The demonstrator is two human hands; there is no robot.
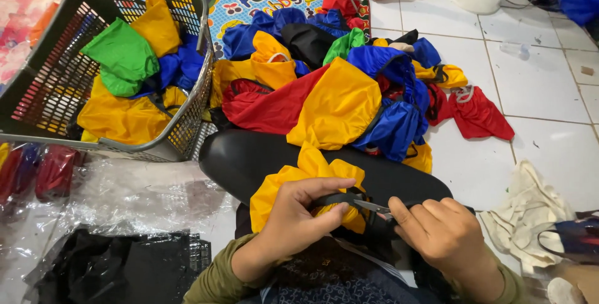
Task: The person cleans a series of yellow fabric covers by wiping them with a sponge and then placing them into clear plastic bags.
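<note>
left hand (293,216) pinches the black strap (334,199) of a yellow nylon drawstring pouch (309,185) on the lap; right hand (446,232) grips what appear to be small metal snips (373,206). blades lie near the left fingers (337,213): a slip risks nicking them or the fabric.

The yellow bag (312,179) in the person's hands is thin, slightly shiny cloth with a matt black strap (334,199). The small scissors (372,206) look like bright metal. The basket (62,79) is grey, matt plastic mesh. Clear glossy plastic sheeting (125,195) lies crinkled on the smooth, glazed white floor tiles (549,92). A cream rag (524,216) looks soft and matt.
</note>
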